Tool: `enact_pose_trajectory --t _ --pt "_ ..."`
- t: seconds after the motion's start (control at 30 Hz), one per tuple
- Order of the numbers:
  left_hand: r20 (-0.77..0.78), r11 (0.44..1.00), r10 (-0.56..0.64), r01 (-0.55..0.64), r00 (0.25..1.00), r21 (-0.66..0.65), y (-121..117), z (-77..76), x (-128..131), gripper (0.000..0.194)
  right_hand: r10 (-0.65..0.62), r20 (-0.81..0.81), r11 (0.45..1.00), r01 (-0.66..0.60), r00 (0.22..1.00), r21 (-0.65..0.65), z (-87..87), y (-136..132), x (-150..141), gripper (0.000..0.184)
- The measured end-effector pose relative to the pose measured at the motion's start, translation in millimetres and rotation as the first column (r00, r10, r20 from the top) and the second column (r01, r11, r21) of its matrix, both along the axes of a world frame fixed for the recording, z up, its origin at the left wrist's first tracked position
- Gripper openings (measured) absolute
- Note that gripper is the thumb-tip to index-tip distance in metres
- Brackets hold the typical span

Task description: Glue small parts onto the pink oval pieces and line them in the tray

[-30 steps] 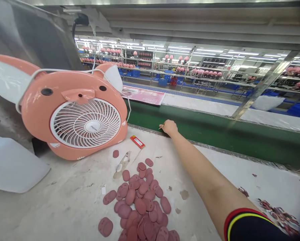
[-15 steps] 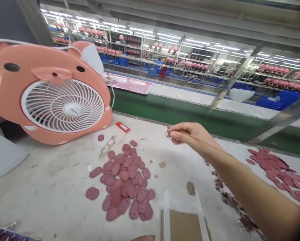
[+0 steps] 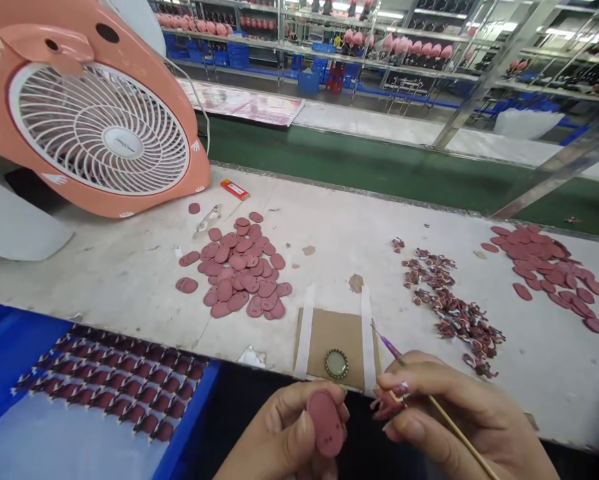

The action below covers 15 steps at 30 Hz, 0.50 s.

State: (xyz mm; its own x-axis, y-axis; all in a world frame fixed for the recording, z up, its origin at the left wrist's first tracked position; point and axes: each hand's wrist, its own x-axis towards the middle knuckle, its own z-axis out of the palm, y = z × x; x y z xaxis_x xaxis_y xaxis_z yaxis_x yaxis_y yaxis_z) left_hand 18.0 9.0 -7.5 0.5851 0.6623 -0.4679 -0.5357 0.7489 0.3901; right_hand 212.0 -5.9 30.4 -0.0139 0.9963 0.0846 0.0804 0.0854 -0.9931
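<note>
Right at the table's (image 3: 104, 280) front edge, just below a cardboard square (image 3: 337, 340), we've got both hands working! The left hand (image 3: 279, 437) is curled about half closed, fingers wrapped around a mauve oval piece (image 3: 326, 423), with its flat face showing and its long axis nearly upright, top leaning slightly left. Just beside it, the right hand (image 3: 454, 413) is nearly closed, pinching a thin wooden stick (image 3: 459, 433) and a small crumpled mauve scrap (image 3: 388, 404) at the fingertips. The stick runs along a diagonal, and its purple tip (image 3: 390, 348) points up and to the left, passing the cardboard's right edge. The oval and scrap sit close together but apart, right under the cardboard. On the cardboard itself lies a metal bottle cap (image 3: 336, 365), with a white strip (image 3: 304, 330) along each side. To the cardboard's left is a heap of oval pieces (image 3: 237, 267); to its right, a scatter of crumpled scraps (image 3: 447, 310); and to its lower left, a blue tray (image 3: 189, 407) packed with rows of pieces.
</note>
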Motion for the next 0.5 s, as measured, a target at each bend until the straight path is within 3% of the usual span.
enact_pose_trajectory --t 0.1,0.33,0.5 --pt "0.024 0.999 -0.04 0.04 0.999 0.01 -5 -0.4 -1 0.039 -0.052 0.043 0.996 0.049 0.998 0.072 -3.4 -11 -4 0.011" --pt "-0.016 0.998 -0.056 0.056 0.998 0.0 -15 5.2 -1 0.04 0.058 0.229 0.975 -0.104 0.972 0.194 -1.2 -15 -1 0.017" --pt "0.127 0.996 -0.036 0.045 0.991 -0.072 -17 5.5 -3 0.03 0.028 0.242 0.959 -0.094 0.97 0.269 -0.6 -16 1 0.018"
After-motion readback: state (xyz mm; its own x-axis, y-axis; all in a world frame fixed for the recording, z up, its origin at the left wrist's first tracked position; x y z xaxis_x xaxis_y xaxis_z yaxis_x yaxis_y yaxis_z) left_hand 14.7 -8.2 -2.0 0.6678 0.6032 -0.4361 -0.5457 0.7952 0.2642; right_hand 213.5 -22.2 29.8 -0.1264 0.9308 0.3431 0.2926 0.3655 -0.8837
